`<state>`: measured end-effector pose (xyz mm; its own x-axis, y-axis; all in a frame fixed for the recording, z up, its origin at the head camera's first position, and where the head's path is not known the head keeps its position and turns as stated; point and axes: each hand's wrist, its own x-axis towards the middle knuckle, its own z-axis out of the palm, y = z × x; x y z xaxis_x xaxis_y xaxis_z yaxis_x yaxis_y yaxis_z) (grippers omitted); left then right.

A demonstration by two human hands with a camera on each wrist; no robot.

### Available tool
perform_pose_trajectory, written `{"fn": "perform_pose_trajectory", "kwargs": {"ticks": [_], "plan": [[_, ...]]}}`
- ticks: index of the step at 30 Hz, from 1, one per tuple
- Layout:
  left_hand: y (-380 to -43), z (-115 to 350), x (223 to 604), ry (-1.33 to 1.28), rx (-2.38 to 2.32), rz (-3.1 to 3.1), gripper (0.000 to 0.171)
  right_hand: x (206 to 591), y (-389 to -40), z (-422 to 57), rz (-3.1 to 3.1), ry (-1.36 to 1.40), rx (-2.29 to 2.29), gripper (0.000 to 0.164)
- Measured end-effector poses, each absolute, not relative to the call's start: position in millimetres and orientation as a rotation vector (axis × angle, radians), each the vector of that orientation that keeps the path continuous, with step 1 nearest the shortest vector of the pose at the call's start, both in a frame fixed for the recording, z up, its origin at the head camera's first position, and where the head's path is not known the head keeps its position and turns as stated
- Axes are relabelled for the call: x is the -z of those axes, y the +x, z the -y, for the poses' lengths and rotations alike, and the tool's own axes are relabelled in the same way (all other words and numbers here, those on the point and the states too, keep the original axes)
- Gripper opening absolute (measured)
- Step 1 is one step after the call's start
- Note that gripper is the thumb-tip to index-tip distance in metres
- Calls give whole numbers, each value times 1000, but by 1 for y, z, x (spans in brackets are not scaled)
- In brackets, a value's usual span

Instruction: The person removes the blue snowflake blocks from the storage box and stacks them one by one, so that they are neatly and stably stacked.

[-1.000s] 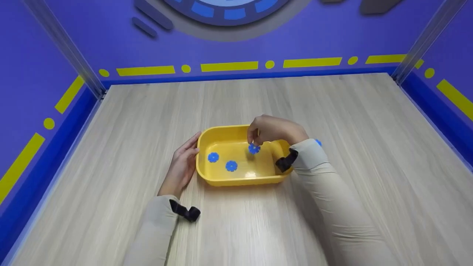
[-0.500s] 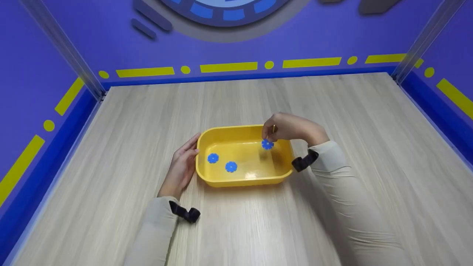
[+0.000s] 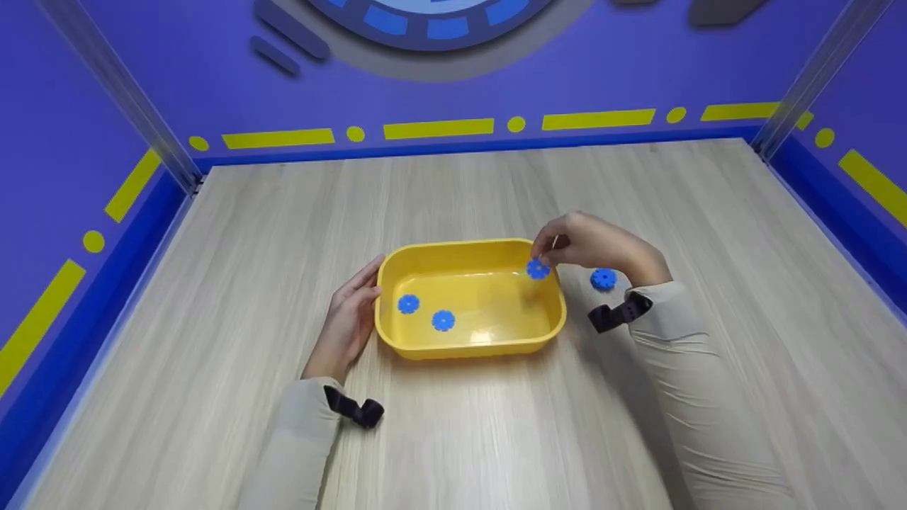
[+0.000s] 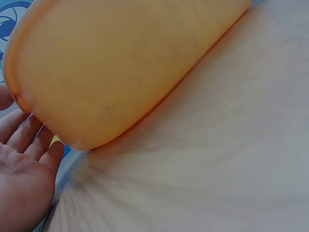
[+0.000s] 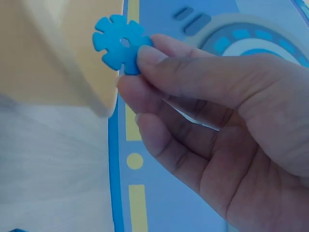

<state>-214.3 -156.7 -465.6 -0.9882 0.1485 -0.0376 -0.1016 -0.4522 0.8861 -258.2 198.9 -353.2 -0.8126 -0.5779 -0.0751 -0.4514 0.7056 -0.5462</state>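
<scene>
My right hand (image 3: 595, 244) pinches a blue notched interlocking disc (image 3: 538, 268) between thumb and fingertips, over the right end of a yellow plastic tub (image 3: 471, 347). The right wrist view shows the disc's centre hole and edge slots clearly, with the thumb on its near face (image 5: 116, 41). Two similar blue discs, one farther left (image 3: 409, 304) and one nearer the middle (image 3: 443, 320), lie flat on the tub's floor. My left hand (image 3: 347, 319) rests with fairly straight fingers against the tub's left wall; in the left wrist view its fingertips touch the tub's outside (image 4: 120, 72).
More blue discs (image 3: 603, 278), apparently stacked, lie on the wooden table (image 3: 453, 425) just right of the tub, below my right wrist. Purple-blue panels with yellow dashes (image 3: 439, 128) enclose the table at the back and sides.
My right hand has moved right with the pinched disc, from over the tub's middle to its right end. The discs on the table have come into fuller view. My left hand stays put.
</scene>
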Motion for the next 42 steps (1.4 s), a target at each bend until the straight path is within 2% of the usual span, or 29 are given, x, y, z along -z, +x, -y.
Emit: {"fn": "perform_pose_trajectory", "kwargs": {"ticks": [8, 25, 42], "plan": [[-214, 157, 465, 59, -2563, -1564, 57, 359, -254, -217, -2712, -786, 829, 13], [-214, 156, 464, 28, -2554, -1579, 57, 381, -238, -269, -2773, -538, 1008, 13], [-216, 158, 466, 30, -2539, -1578, 58, 400, -240, -291, -2781, -279, 995, 18]]}}
